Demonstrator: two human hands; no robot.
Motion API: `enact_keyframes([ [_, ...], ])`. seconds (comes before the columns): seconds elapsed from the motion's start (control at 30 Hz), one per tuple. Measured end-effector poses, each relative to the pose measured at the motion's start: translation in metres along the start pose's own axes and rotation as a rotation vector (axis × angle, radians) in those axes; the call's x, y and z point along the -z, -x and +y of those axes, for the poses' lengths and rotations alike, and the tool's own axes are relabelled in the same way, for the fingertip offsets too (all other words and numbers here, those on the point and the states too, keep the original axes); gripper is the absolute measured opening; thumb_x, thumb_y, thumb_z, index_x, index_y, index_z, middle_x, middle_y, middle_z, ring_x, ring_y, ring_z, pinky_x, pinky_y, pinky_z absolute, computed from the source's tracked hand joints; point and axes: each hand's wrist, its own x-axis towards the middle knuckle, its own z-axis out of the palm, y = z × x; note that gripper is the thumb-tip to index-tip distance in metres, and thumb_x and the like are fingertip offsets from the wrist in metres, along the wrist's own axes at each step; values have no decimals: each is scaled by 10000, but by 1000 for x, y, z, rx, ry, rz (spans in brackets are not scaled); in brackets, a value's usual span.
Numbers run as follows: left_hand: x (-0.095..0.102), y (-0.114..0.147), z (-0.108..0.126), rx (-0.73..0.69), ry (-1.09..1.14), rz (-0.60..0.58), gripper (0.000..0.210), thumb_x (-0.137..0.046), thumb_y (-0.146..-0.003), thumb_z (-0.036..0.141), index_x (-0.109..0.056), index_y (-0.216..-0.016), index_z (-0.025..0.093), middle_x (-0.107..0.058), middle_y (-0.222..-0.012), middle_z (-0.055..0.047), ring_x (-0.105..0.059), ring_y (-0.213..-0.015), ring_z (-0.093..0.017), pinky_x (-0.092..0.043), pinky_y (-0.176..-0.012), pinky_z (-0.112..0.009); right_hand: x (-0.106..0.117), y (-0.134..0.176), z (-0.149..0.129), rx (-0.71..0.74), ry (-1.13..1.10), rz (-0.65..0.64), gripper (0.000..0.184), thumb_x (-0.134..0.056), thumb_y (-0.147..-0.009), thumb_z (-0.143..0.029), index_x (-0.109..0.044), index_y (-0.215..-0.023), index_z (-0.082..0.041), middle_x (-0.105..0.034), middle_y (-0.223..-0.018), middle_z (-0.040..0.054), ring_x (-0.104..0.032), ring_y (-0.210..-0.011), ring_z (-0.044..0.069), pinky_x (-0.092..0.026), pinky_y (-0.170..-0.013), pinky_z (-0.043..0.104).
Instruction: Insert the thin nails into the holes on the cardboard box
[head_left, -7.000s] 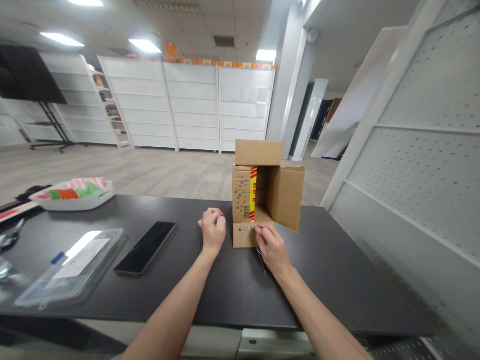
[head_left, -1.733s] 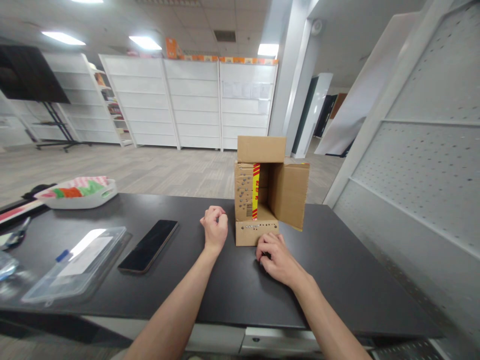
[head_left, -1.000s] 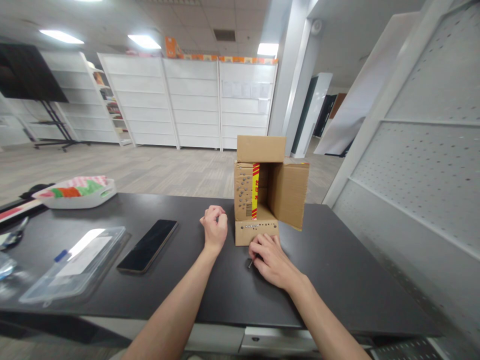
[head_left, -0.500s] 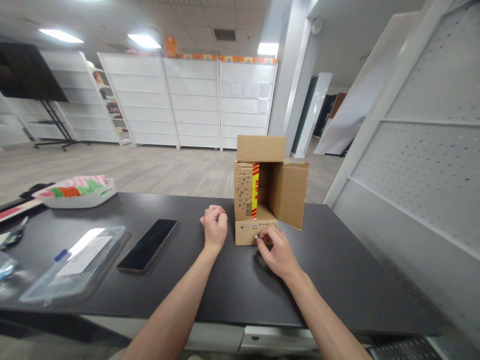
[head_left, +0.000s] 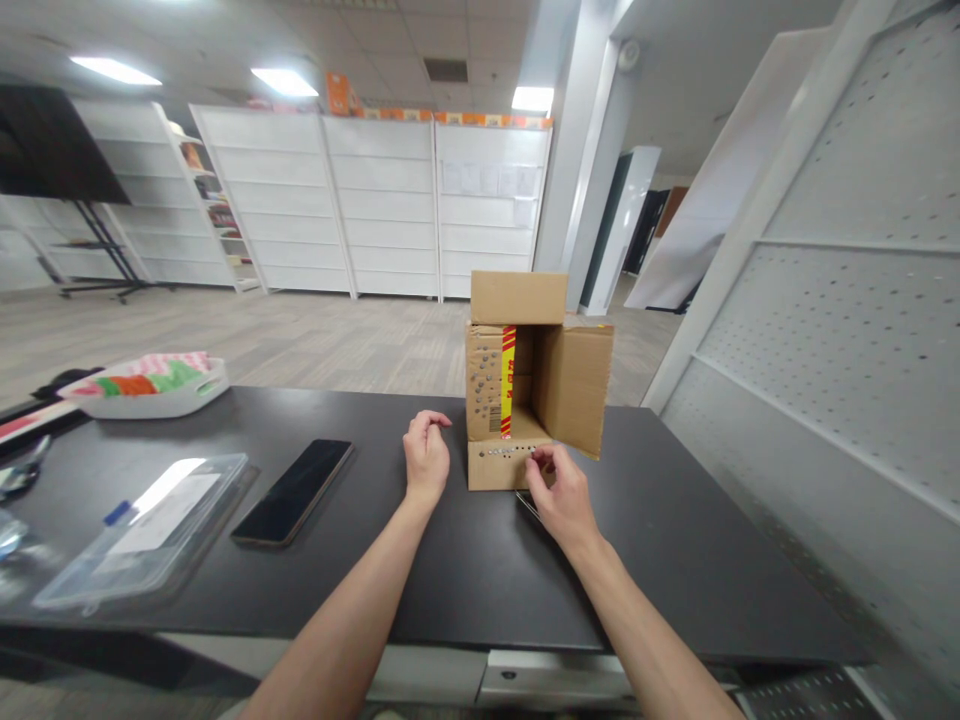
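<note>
Cardboard box (head_left: 540, 380) stood on the dark table (head_left: 675, 530), which was the largest item of the work area. The box was set with its opening toward the person, apparently so that its front panels were within reach of both hands. Its right flap was swung outward and its top flap stood upright, leaving the interior exposed.

The transparent plastic case (head_left: 150, 535) and the white tray (head_left: 154, 405) with coloured cloth were at the left, well apart from the box, presumably to be out of the way of the arms. The phone (head_left: 292, 493) lay flat beside the case, screen upward.

The right hand (head_left: 562, 495) was at the lower flap (head_left: 495, 475), thumb and index finger brought together, probably for fine control. The fingers concealed the contact point; whether a part was pinched there could not be determined. The left hand (head_left: 427, 458) rested just left of the box, fingers loosely curled; no object was visible, but its palm was hidden.

Thin metal pieces (head_left: 528, 504) projected from beneath the right hand, either held or lying loose. Small dark and bright dots (head_left: 502, 453) formed a row across the lower flap.
</note>
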Motion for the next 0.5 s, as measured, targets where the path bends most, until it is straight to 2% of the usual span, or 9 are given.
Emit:
enact_keyframes([
  [0.2, 0, 2, 2, 156, 92, -51, 199, -367, -717, 133, -506, -587, 192, -505, -541, 29, -483, -546, -122, -368, -555, -231, 0, 0, 2, -37, -18, 37, 77, -482, -872, -262, -518, -897, -199, -601, -819, 31, -556, -738, 160, -461, -724, 297],
  [0.27, 1, 3, 4, 154, 76, -59, 197, -367, -703, 124, -477, -556, 195, -440, -486, 41, -427, -495, -115, -325, -517, -230, 0, 0, 2, -46, -19, 46, 94, -480, -875, -267, -524, -923, -199, -608, -841, 37, -566, -753, 164, -465, -735, 301],
  [0.5, 2, 3, 6, 98, 57, -32, 184, -357, -663, 103, -424, -522, 199, -385, -466, 41, -386, -482, -113, -291, -510, -236, 0, -1, 1, -62, -53, 63, 118, -487, -885, -286, -539, -942, -197, -631, -868, 52, -599, -805, 175, -478, -766, 308],
])
